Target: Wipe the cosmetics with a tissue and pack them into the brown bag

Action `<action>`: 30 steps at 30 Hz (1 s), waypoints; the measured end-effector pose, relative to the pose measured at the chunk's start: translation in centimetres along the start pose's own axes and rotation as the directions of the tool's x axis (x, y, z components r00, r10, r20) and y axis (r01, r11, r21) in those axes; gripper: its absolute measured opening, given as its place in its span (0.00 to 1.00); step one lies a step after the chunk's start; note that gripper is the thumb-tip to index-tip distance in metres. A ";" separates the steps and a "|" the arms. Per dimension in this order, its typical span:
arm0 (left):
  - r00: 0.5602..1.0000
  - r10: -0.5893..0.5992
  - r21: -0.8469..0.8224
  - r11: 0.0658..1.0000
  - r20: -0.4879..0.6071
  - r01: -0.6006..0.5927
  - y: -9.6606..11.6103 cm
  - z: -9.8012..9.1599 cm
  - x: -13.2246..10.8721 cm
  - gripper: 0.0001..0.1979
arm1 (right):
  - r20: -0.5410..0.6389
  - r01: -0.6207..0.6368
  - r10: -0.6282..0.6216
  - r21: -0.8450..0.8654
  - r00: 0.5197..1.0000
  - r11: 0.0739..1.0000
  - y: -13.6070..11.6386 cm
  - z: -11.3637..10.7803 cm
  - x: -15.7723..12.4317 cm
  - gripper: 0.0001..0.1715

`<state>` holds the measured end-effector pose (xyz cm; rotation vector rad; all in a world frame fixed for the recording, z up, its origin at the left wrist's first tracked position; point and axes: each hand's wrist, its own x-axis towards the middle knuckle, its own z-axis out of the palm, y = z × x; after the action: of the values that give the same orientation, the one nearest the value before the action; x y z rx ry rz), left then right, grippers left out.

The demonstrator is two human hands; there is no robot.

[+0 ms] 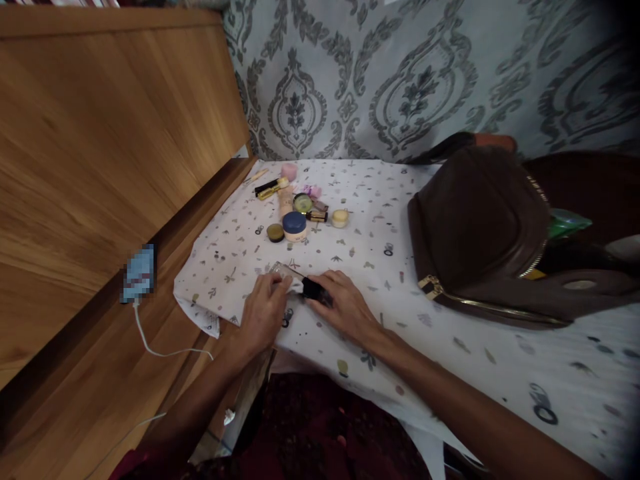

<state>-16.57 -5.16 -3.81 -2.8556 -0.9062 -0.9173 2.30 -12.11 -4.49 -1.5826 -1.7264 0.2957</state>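
My right hand (pixel 345 307) is closed around a small black container (pixel 314 289), lying sideways just above the cloth; its exact kind is partly hidden by the fingers. My left hand (pixel 265 310) pinches a small white piece (pixel 296 285), like tissue or cloth, against the black container's left end. Just beyond the fingers lies a flat, clear-looking item (pixel 285 269), partly covered by my hands. Farther back are a blue-lidded jar (pixel 295 225), a small olive-lidded pot (pixel 275 232) and a yellow-topped pot (pixel 340 217).
More cosmetics, including a pink jar (pixel 289 171) and a beige tube (pixel 285 200), are grouped at the back of the printed tablecloth (pixel 370 267). A brown zipped bag (pixel 475 213) stands at right. On the wooden ledge at left, a phone (pixel 139 275) is plugged into a white cable (pixel 150 343).
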 end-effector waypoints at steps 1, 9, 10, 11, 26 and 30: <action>1.000 0.024 -0.001 1.000 -0.004 -0.024 0.4 0.1 -0.1 0.15 | -0.002 -0.002 0.002 0.004 1.000 1.000 0.0 0.0 0.0 0.17; 0.994 0.073 -0.046 0.996 -0.075 -0.077 2.1 0.0 0.3 0.19 | -0.015 -0.001 0.003 0.143 1.000 0.990 0.0 -0.7 -0.4 0.17; 0.995 0.067 -0.045 0.997 -0.075 -0.070 2.1 0.0 0.4 0.18 | -0.009 0.008 -0.007 0.153 1.000 0.988 -0.1 -0.9 -0.4 0.16; 0.995 0.060 -0.044 0.997 -0.075 -0.064 2.0 0.0 0.6 0.18 | -0.003 0.014 -0.013 0.160 1.000 0.987 -0.1 -1.1 -0.4 0.15; 0.975 -0.186 -0.186 0.961 0.122 0.206 -2.2 -0.7 3.6 0.13 | -0.009 -0.051 0.052 0.124 0.999 0.991 -0.1 -1.1 -0.4 0.18; 0.975 -0.179 -0.207 0.957 0.130 0.203 -2.3 -0.6 3.8 0.13 | -0.030 -0.041 0.043 0.057 0.999 0.998 0.5 -0.6 -0.5 0.17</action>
<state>-15.55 -1.35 -1.66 -3.0727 -1.1810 -0.9382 3.04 -12.71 -4.55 -1.5760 -1.6485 0.3361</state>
